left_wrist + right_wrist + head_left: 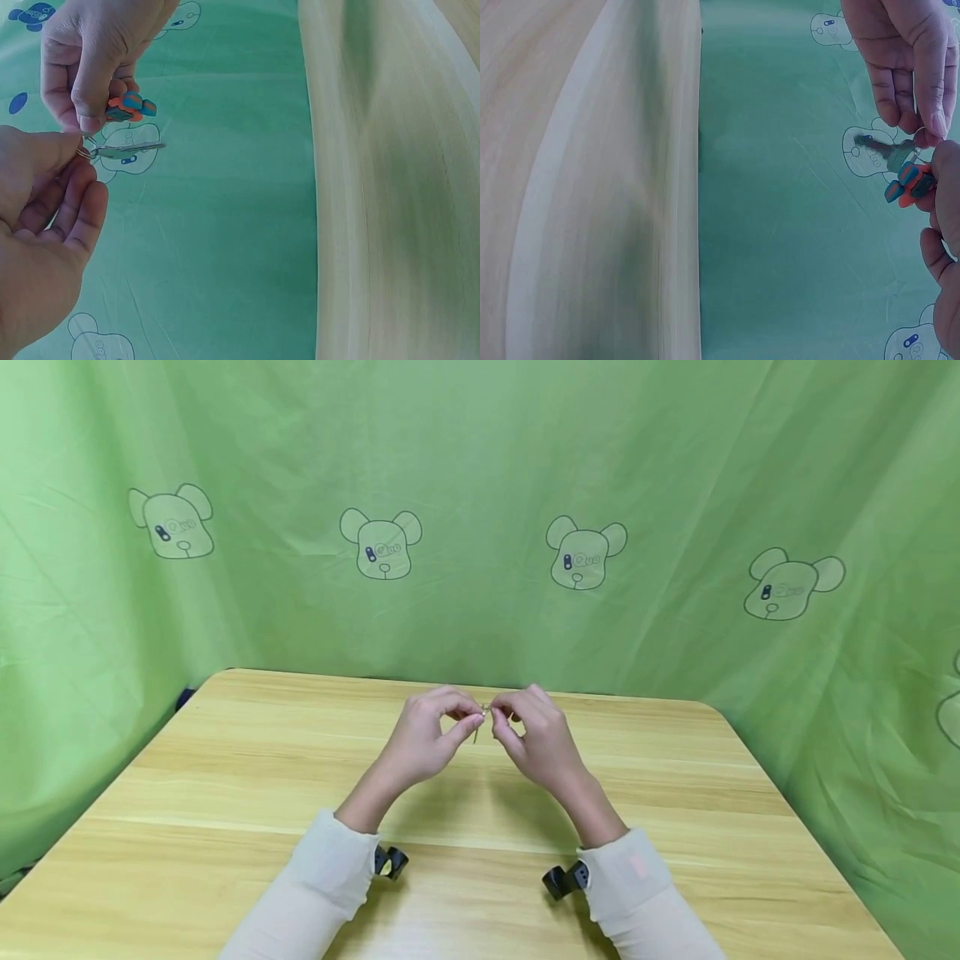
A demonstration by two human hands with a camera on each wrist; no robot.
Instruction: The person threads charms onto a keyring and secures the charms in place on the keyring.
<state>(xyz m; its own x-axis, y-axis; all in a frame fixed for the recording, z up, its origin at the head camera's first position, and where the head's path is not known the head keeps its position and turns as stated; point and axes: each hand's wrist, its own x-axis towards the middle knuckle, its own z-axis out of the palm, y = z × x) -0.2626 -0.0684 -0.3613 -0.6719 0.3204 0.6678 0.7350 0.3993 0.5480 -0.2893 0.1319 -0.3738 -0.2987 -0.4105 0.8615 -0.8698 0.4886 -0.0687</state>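
Observation:
Both hands meet in mid-air above the table, fingertips nearly touching. My left hand (429, 737) pinches a metal key ring (85, 154) between thumb and fingers. From the ring a key (124, 151) hangs down, showing as a thin strip in the head view. My right hand (542, 739) pinches close beside the ring. A small orange and blue figure charm (909, 180) sticks out from under its fingers, next to the key. Fingertips partly cover the ring and the upper part of the charm.
A wooden table (480, 893) with rounded far corners lies under the hands. Green curtain (480, 443) with printed bear heads surrounds it behind and at both sides. A small black camera sits at each wrist, beside the pale sleeves (330, 868).

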